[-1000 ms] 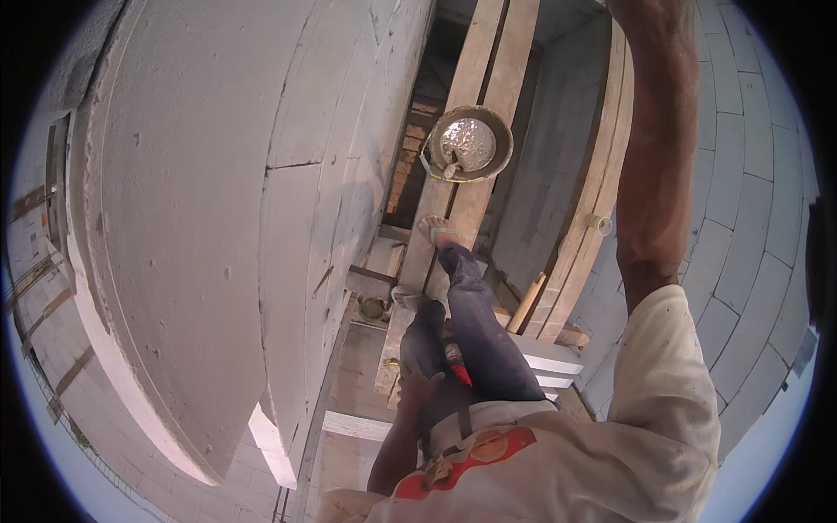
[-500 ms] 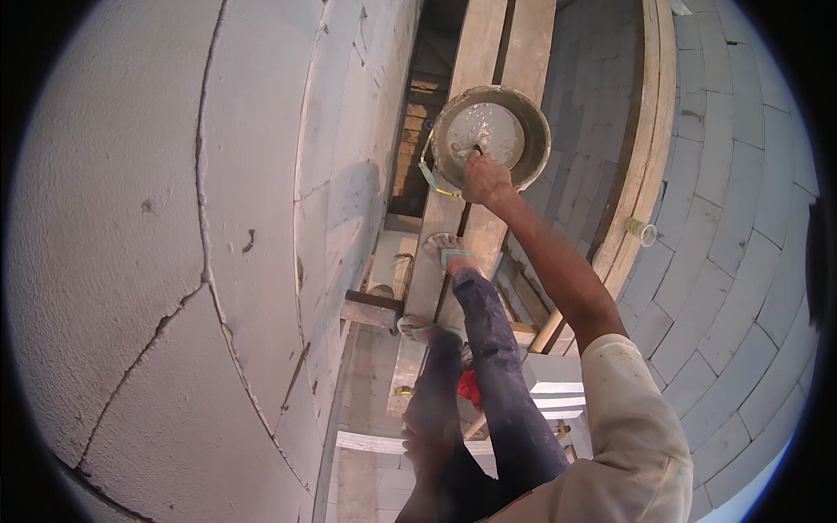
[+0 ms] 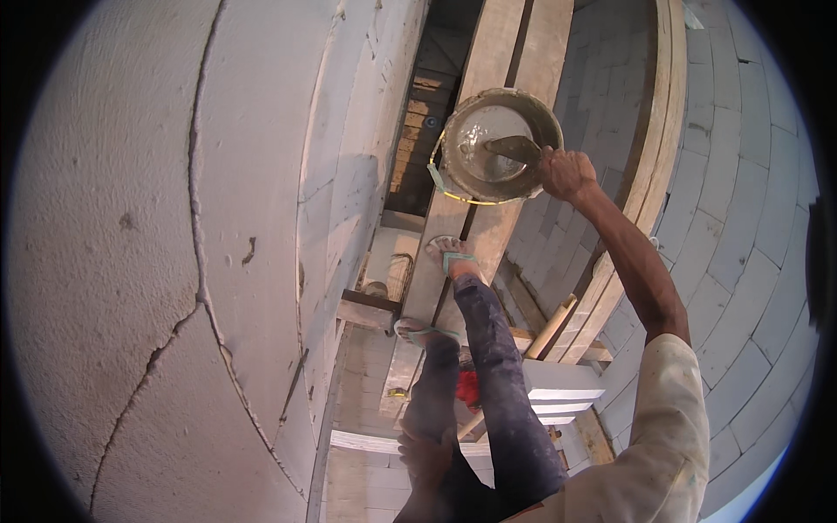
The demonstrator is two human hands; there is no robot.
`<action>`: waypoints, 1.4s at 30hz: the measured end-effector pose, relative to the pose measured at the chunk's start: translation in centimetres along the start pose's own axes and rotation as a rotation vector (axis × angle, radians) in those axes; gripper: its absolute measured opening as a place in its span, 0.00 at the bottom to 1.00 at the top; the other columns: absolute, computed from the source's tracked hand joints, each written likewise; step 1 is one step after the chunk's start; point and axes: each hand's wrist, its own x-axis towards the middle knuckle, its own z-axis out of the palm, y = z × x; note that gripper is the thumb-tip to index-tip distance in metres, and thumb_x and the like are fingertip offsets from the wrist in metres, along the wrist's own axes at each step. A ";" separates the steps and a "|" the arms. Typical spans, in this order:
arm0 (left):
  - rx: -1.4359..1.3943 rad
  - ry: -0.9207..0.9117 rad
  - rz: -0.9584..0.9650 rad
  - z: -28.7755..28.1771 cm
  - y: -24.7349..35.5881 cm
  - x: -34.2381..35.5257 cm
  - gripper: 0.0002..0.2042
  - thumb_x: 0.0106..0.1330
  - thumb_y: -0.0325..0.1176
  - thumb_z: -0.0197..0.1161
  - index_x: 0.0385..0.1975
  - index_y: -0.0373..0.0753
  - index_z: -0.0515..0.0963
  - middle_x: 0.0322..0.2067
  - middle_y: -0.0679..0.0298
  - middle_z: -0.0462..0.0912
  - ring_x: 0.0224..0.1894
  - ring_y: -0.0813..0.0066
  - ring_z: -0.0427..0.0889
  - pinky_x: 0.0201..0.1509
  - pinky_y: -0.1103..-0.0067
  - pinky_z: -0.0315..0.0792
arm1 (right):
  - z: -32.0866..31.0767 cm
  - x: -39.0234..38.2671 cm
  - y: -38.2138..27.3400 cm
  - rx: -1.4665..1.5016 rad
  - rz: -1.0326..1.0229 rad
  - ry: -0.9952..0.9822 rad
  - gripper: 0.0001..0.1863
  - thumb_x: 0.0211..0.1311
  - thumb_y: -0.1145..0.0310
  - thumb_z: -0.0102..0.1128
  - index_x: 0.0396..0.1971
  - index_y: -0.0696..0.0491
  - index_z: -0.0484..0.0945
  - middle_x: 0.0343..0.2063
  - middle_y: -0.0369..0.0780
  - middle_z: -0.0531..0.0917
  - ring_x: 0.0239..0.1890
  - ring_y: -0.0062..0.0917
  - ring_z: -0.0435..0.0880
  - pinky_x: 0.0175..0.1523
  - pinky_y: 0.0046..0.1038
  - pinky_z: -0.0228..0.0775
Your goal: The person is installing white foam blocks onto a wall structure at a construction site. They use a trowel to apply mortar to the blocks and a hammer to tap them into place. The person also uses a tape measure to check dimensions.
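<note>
My right hand [image 3: 568,174] is closed round the handle of a trowel [image 3: 516,150] at the right rim of a bucket. The trowel's mortar-smeared blade points left, over the wet grey mortar [image 3: 475,135] inside. The round, caked bucket [image 3: 554,131] stands on wooden planks, its yellow wire handle with a green grip [image 3: 436,175] hanging at the left side. Low in the view, my left hand [image 3: 425,458] lies against my left leg in shadow, fingers loosely spread, holding nothing that I can see.
A pale block wall [image 3: 253,174] with mortar joints rises close on the left. My feet in sandals stand on the planks [image 3: 488,235], which have a gap between them. Timber beams [image 3: 649,174] and a block wall [image 3: 732,192] lie to the right. A deep opening drops beside the planks.
My right hand has moved right, from over the bucket's near rim to its right rim. The trowel blade now shows above the mortar.
</note>
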 end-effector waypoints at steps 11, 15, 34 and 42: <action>-0.022 0.016 0.057 -0.1 -1.0 0.9 0.57 0.58 0.62 0.67 0.73 0.30 0.39 0.60 0.33 0.64 0.60 0.35 0.69 0.63 0.48 0.65 | 8.9 6.2 -2.4 -0.100 -0.373 -0.133 0.16 0.62 0.61 0.59 0.43 0.56 0.83 0.39 0.51 0.87 0.40 0.41 0.89 0.46 0.41 0.83; -0.114 0.026 0.075 -0.3 -0.9 0.2 0.57 0.59 0.61 0.66 0.73 0.30 0.39 0.59 0.33 0.64 0.59 0.34 0.70 0.63 0.48 0.64 | 8.3 1.0 -0.9 0.748 -0.091 0.108 0.19 0.57 0.57 0.69 0.41 0.58 0.82 0.32 0.47 0.86 0.34 0.37 0.85 0.42 0.40 0.78; -0.952 0.010 0.412 3.2 -19.7 -5.3 0.34 0.65 0.49 0.63 0.65 0.32 0.68 0.59 0.42 0.76 0.63 0.51 0.75 0.67 0.65 0.68 | -11.5 -42.2 -16.6 0.849 -0.694 -0.021 0.20 0.57 0.56 0.74 0.29 0.58 0.78 0.17 0.36 0.73 0.22 0.21 0.67 0.29 0.28 0.66; -1.368 0.247 0.251 12.7 -24.7 -4.6 0.23 0.63 0.42 0.61 0.54 0.34 0.78 0.49 0.43 0.82 0.54 0.51 0.81 0.56 0.63 0.74 | -17.7 -53.4 -31.2 0.494 -1.202 0.130 0.19 0.58 0.67 0.62 0.49 0.58 0.77 0.38 0.47 0.83 0.41 0.41 0.84 0.44 0.37 0.75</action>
